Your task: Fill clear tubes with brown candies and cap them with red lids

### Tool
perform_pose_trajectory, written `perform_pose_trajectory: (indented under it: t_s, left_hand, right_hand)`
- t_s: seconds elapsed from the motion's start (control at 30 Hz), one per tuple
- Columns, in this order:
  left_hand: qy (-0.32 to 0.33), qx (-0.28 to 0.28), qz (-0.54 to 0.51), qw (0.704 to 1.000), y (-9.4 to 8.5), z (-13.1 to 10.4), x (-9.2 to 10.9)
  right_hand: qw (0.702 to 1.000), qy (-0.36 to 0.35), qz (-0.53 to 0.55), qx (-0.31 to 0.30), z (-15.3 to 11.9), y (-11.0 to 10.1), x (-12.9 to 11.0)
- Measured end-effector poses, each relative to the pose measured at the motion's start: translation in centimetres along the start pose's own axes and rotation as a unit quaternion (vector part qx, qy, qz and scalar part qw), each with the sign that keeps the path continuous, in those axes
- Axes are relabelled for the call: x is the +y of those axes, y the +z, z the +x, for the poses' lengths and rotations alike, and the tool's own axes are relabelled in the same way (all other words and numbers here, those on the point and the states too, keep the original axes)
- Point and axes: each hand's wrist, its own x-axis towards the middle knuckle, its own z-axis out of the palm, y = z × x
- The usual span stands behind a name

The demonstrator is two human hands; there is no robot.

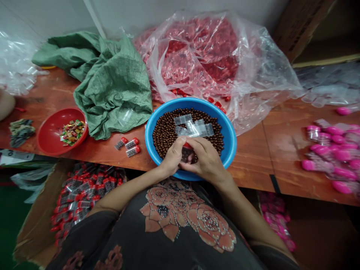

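Both hands meet over the near rim of a blue basin [231,140] filled with small round brown balls [165,129]. Between them is a small clear bottle [187,153] with brown balls inside and a red cap at its top. My left hand [173,155] closes round its left side, the thumb up by the cap. My right hand [206,157] wraps the other side, fingers bent about cap and body. Much of the bottle is covered by the fingers. Several empty clear bottles [197,127] lie on the balls just beyond my hands.
Left of the basin lie three filled red-capped bottles [132,143], a red bowl [46,131] of wrapped pieces and a green sack [115,86]. Behind sits a plastic bag [197,48] of red caps. Pink-capped bottles [337,150] spread right. Below, a carton [36,221] holds red-capped bottles.
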Motion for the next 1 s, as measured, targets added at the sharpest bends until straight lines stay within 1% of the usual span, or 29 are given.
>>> perform_pose_trajectory:
  t_s: [0.07, 0.1, 0.17, 0.2, 0.27, 0.33, 0.37, 0.43, 0.5, 0.57, 0.63, 0.7, 0.73, 0.8, 0.83, 0.9, 0.97, 1.0]
  left_hand:
    - [-0.003, -0.029, -0.056, 0.998, -0.5, -0.1, 0.3]
    - [-0.007, -0.045, -0.079, 0.996, -0.8, -0.1, 0.4]
    - [-0.027, -0.087, -0.082, 0.992, -1.5, -0.2, 0.8]
    - [-0.039, -0.106, -0.075, 0.991, -1.9, -0.3, 1.1]
    - [-0.058, -0.147, -0.044, 0.986, -2.7, -0.3, 1.6]
    - [-0.054, -0.179, 0.010, 0.982, -3.3, -0.2, 2.1]
    - [-0.039, -0.186, 0.044, 0.981, -3.6, -0.2, 2.2]
    - [0.011, -0.181, 0.108, 0.977, -3.8, 0.1, 2.2]
    - [0.063, -0.159, 0.144, 0.975, -3.7, 0.3, 1.8]
    - [0.097, -0.127, 0.156, 0.975, -3.5, 0.4, 1.2]
    - [0.112, -0.089, 0.163, 0.976, -3.2, 0.4, 0.8]
    - [0.121, -0.048, 0.172, 0.976, -3.1, 0.2, 0.7]
    - [0.120, -0.032, 0.168, 0.978, -3.2, 0.2, 0.7]
    - [0.099, -0.023, 0.141, 0.985, -3.3, 0.3, 0.9]
    - [0.080, -0.030, 0.119, 0.989, -3.4, 0.4, 1.1]
    - [0.019, -0.058, 0.073, 0.995, -3.4, 0.7, 1.3]
    - [-0.041, -0.079, 0.043, 0.995, -3.1, 0.7, 1.4]
    - [-0.058, -0.079, 0.032, 0.995, -2.9, 0.7, 1.4]
  right_hand:
    - [0.993, 0.077, 0.071, -0.046, 0.0, -0.7, 0.2]
    - [0.984, 0.123, 0.110, -0.063, -0.1, -1.1, 0.6]
    - [0.957, 0.207, 0.180, -0.094, -0.4, -1.8, 1.4]
    - [0.943, 0.234, 0.208, -0.111, -0.5, -2.1, 1.9]
    - [0.928, 0.251, 0.244, -0.125, -0.8, -2.6, 2.5]
    - [0.937, 0.238, 0.234, -0.100, -1.0, -2.9, 2.5]
    - [0.947, 0.226, 0.212, -0.079, -0.9, -3.0, 2.3]
    - [0.968, 0.191, 0.154, -0.052, -0.8, -2.8, 1.6]
    - [0.983, 0.149, 0.099, -0.044, -0.6, -2.4, 0.7]
    - [0.990, 0.116, 0.061, -0.046, -0.5, -1.7, 0.1]
    - [0.994, 0.093, 0.032, -0.050, -0.6, -0.9, -0.1]
    - [0.996, 0.077, 0.006, -0.039, -0.6, -0.3, -0.1]
    - [0.997, 0.072, -0.001, -0.030, -0.6, -0.1, 0.0]
    - [0.997, 0.067, 0.005, -0.022, -0.5, 0.2, 0.0]
    - [0.997, 0.066, 0.016, -0.022, -0.5, 0.3, -0.1]
    - [0.997, 0.062, 0.036, -0.026, -0.4, 0.4, -0.4]
    - [0.997, 0.058, 0.032, -0.036, -0.3, 0.5, -0.7]
    - [0.997, 0.059, 0.022, -0.043, -0.3, 0.6, -0.9]
